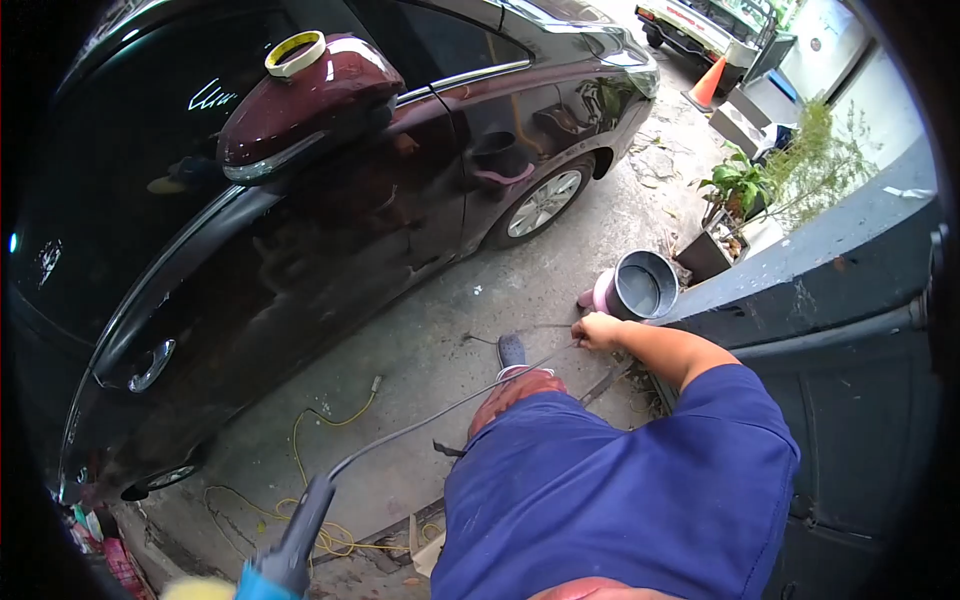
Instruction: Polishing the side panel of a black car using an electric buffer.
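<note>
My right hand grips a grey power cord, which runs taut from the handle of a power tool at the lower left. That tool, apparently a car polisher, has a dark grey handle and a blue body; a blurred yellow pad shows beside it at the picture's edge. Beyond my fingers the cord's loose end trails over the concrete near my grey clog. My left hand is out of view, so what holds the polisher is hidden. To the left stands a dark maroon car.
A masking tape roll rests on the car's wing mirror. A dark bucket stands by potted plants and a dark metal gate. A yellow extension cord lies looped on the concrete floor. Farther off is an orange traffic cone.
</note>
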{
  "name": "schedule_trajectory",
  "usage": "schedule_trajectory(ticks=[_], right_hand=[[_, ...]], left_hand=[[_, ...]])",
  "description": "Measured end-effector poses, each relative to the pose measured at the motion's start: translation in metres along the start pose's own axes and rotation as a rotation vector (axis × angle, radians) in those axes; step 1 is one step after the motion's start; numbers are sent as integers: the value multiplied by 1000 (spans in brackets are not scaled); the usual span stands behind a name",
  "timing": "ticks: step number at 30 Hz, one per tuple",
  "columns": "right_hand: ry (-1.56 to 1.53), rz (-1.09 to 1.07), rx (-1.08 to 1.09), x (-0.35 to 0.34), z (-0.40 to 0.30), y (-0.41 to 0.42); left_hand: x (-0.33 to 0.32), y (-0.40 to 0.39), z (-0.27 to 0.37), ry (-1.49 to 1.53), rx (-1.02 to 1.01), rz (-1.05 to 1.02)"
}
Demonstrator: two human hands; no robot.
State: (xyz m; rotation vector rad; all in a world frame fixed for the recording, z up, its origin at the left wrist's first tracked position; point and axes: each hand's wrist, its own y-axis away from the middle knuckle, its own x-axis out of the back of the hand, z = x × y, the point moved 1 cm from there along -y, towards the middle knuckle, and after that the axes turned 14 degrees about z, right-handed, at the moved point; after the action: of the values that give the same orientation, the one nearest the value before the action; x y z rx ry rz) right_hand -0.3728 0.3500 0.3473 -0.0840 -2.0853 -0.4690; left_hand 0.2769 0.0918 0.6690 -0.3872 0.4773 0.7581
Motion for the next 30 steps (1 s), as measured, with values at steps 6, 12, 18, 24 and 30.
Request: schedule_trajectory(ticks=[6, 12, 18, 24, 30], right_hand=[[145, 27, -172, -3, -35, -50], [506, -139, -453, 54, 29, -4], [693, 74, -934, 124, 76, 38], [1039, -319, -459, 160, 121, 30], [312, -328, -162, -150, -94, -181]], left_hand=[[48, -95, -2, -46, -208, 61], [64, -164, -38, -91, -380, 131], [151, -216, 17, -308, -680, 310], [328, -59, 226, -917, -1011, 766], [293, 37, 27, -873, -243, 729]])
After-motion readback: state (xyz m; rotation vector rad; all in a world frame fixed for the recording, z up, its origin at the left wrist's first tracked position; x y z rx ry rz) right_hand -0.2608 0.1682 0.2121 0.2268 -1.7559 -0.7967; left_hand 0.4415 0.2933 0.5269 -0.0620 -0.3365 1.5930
